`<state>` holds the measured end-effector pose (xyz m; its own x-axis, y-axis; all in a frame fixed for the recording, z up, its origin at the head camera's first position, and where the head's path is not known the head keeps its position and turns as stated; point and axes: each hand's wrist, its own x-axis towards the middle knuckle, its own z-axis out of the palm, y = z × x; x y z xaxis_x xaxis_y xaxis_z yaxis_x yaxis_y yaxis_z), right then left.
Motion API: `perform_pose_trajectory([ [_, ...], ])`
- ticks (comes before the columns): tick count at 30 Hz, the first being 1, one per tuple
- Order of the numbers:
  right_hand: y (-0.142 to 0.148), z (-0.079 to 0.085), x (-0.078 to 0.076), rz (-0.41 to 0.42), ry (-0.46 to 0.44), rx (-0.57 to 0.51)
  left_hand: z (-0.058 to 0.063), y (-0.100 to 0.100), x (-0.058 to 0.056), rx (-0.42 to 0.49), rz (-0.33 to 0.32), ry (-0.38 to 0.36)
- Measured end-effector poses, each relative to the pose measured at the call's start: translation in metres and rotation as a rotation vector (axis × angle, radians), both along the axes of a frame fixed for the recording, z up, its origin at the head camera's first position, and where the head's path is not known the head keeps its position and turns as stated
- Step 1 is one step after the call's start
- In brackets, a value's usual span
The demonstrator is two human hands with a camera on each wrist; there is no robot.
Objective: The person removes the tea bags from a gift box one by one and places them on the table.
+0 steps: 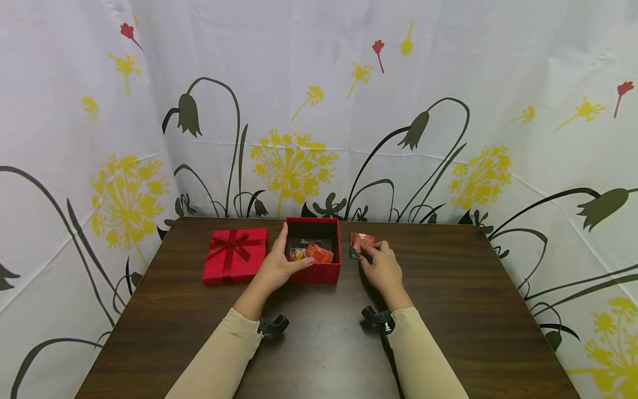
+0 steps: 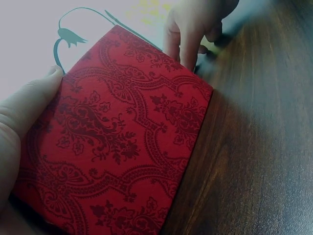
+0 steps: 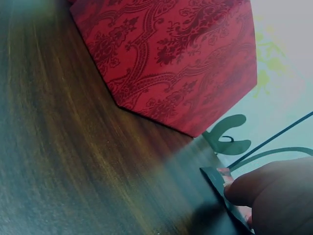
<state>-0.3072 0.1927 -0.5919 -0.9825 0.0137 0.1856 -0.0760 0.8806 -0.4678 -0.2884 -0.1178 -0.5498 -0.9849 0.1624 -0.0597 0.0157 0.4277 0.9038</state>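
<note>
A red patterned gift box (image 1: 315, 274) stands without its lid near the back of the table. My left hand (image 1: 276, 268) holds its near left corner, the fingers along the left side and the thumb by the front rim. Inside lie a small orange-red packet (image 1: 320, 254) and a yellowish packet (image 1: 297, 254). To the right of the box, my right hand (image 1: 382, 270) pinches a flat red packet (image 1: 360, 240) with a dark edge. In the right wrist view, a finger or thumb lies on that packet's edge (image 3: 213, 177); the other fingers are hidden.
Left of the box lies its red lid (image 1: 256, 253) with a ribbon bow (image 1: 233, 247). All stand on a dark wooden table (image 1: 448, 288). Behind the table hangs a white curtain (image 1: 309, 66) printed with flowers. Each wrist wears a black camera band.
</note>
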Motion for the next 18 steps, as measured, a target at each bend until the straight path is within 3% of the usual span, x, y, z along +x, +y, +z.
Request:
perform_pose_trajectory([
  [11, 0.004, -0.002, -0.001, 0.008, 0.027, -0.040, 0.003, 0.001, 0.001, -0.004, 0.003, -0.008],
  [14, 0.008, -0.004, -0.005, 0.030, 0.063, -0.180, 0.004, 0.001, 0.002, -0.002, 0.003, -0.010],
  [18, 0.019, -0.010, -0.010, 0.079, 0.117, -0.459, 0.003, 0.001, 0.002, -0.004, 0.004, -0.016],
])
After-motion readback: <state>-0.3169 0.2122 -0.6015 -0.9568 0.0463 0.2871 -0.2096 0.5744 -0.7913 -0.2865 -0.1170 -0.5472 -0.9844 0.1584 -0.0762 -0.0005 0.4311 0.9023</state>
